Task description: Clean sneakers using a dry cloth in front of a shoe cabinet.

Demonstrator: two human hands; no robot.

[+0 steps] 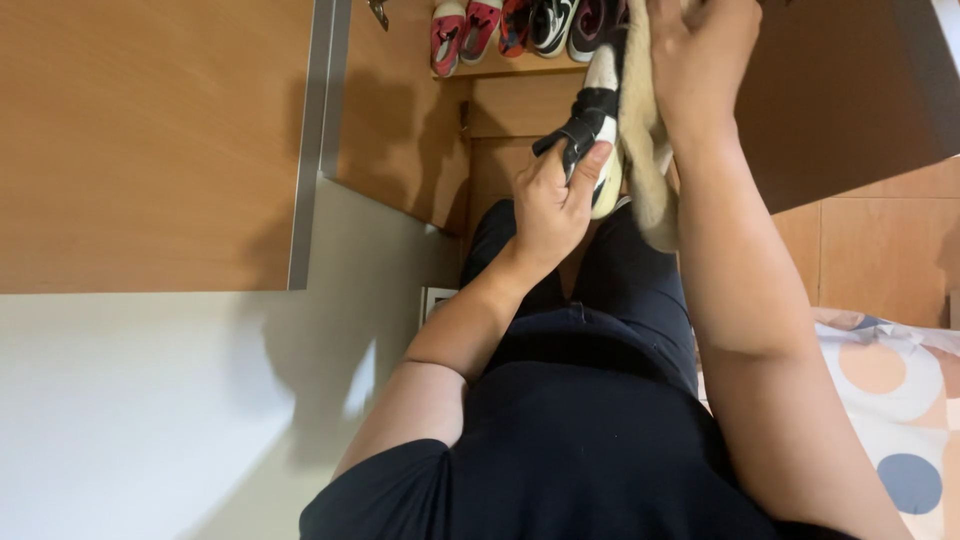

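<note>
- Black shirt nearest
- Left hand grips the black-and-white shoe; hold it steady
- Right hand clutches the beige cloth; rub with firm strokes

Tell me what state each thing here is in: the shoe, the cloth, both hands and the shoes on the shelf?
Black and white shoe: held up off the floor, gripped at its black end.
Beige cloth: pressed against the shoe, hanging loose below it.
Left hand: closed around the shoe.
Right hand: closed on the cloth.
Row of shoes: standing side by side on a wooden shelf.
</note>
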